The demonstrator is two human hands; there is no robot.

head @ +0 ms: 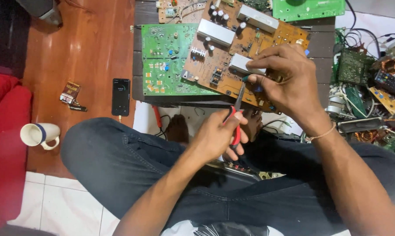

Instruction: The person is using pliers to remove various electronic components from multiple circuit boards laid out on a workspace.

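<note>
At frame centre, the left hand (217,137) grips red-handled pliers (237,109) pointing up-frame at the brown circuit board (232,48), which the right hand (285,81) pinches.

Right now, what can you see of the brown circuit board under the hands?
The brown circuit board lies flat and slightly skewed on a dark slatted table, overlapping a green circuit board. It carries silver heat sinks, dark cylindrical capacitors and small parts. The right hand presses on its near edge at a heat sink; the left hand holds red-handled pliers whose tip meets that edge.
</note>
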